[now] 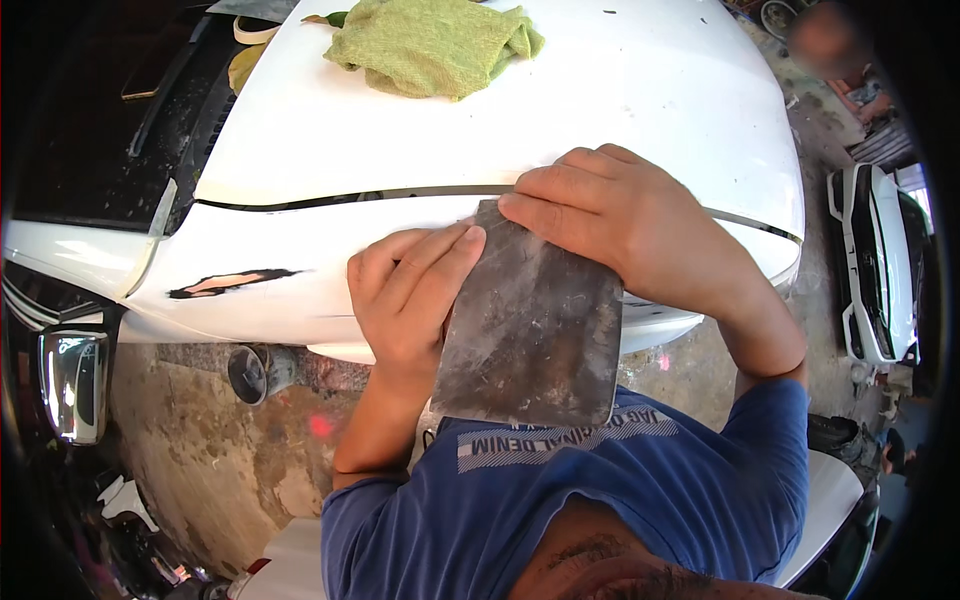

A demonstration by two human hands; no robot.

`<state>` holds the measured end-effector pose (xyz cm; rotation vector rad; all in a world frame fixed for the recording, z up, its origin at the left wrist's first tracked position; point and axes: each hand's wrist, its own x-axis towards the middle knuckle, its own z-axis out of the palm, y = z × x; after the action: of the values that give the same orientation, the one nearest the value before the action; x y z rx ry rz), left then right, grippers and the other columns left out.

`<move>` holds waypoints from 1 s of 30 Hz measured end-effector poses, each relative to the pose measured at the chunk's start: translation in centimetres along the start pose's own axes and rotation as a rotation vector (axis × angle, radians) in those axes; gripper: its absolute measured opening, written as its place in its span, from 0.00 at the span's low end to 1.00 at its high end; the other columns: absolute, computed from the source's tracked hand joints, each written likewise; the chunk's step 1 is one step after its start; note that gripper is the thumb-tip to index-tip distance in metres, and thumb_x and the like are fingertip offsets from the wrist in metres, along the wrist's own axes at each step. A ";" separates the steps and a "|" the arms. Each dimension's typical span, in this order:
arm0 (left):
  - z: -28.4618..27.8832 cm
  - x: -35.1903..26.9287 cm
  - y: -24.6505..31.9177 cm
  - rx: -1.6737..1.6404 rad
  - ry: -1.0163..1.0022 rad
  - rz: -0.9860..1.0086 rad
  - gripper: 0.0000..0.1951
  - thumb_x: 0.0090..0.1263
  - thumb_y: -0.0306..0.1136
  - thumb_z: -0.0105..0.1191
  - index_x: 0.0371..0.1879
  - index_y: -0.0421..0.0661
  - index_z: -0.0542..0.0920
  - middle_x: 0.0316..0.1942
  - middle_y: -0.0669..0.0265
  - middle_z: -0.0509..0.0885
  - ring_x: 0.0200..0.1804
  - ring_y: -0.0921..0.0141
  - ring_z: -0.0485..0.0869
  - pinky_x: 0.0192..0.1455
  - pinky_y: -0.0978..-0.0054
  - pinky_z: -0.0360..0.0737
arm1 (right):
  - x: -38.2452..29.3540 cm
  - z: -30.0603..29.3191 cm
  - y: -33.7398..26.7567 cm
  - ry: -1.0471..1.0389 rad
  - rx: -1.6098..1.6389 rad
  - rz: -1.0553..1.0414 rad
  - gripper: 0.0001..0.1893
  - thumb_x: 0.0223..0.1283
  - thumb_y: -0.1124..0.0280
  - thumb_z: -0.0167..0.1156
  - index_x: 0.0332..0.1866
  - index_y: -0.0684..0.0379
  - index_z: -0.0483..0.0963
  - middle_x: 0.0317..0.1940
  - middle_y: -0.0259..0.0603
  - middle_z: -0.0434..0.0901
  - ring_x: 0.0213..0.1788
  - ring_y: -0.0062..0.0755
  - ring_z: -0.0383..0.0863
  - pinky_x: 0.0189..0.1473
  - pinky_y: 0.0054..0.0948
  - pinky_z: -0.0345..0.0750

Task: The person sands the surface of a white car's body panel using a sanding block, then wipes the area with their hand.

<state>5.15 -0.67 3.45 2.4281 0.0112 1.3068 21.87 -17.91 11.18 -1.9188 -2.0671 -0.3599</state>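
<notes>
A dark, scuffed rectangular plate (pixel 536 330) is held tilted between both hands, over the edge of a white car fender (pixel 322 277). My left hand (pixel 412 289) grips its upper left edge, with the fingertips near the top corner. My right hand (pixel 615 217) holds the top edge, fingers bent over the corner. What lies behind the plate is hidden. On the fender, left of my left hand, is a bare pinkish patch with a ragged black border (pixel 229 283). The white hood (pixel 480 142) lies beyond a dark panel gap, with a crumpled green cloth (pixel 435 49) on it.
A tape roll (pixel 255 31) lies by the windshield (pixel 75 135). Masking tape (pixel 154 240) crosses the fender's rear end, near a side mirror (pixel 73 386). A cylindrical container (pixel 251 373) is below the fender. Another white car (pixel 874 262) and a person (pixel 832 45) are at right.
</notes>
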 end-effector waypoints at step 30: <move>-1.3 1.7 -0.8 0.357 -0.298 0.084 0.16 0.75 0.29 0.62 0.60 0.45 0.88 0.58 0.54 0.81 0.63 0.52 0.77 0.70 0.53 0.69 | -23.2 2.6 -10.4 0.545 0.104 0.615 0.33 0.61 0.74 0.67 0.75 0.56 0.75 0.63 0.50 0.83 0.59 0.53 0.85 0.61 0.44 0.80</move>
<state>5.23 0.84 5.23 2.9361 0.0690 1.0332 12.89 -39.14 0.11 -1.9886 -1.0782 -0.5326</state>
